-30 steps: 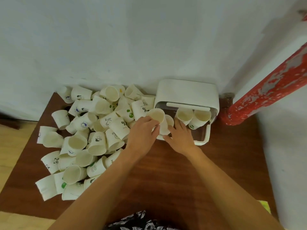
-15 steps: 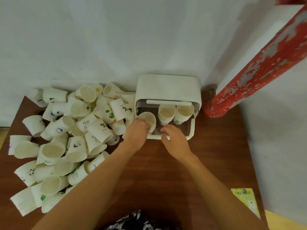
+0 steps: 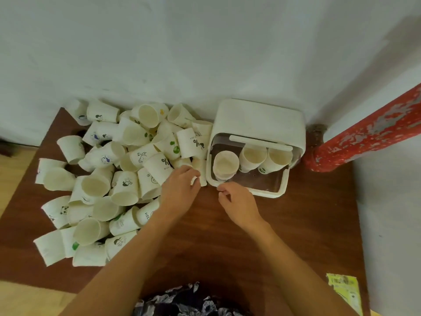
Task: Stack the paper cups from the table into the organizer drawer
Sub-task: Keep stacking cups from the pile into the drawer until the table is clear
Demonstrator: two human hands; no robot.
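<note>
Left hand (image 3: pixel 180 190) fingertips on fallen paper cup (image 3: pixel 200 171); right hand (image 3: pixel 239 201) empty.

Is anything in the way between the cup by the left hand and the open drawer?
Nothing visible blocks it. The left hand touches a lying cup right beside the organizer drawer. The drawer is open at the top, with three cup stacks inside and bare floor in front of them.

Left hand (image 3: pixel 180 190) and right hand (image 3: pixel 237 201) loosely curled
</note>
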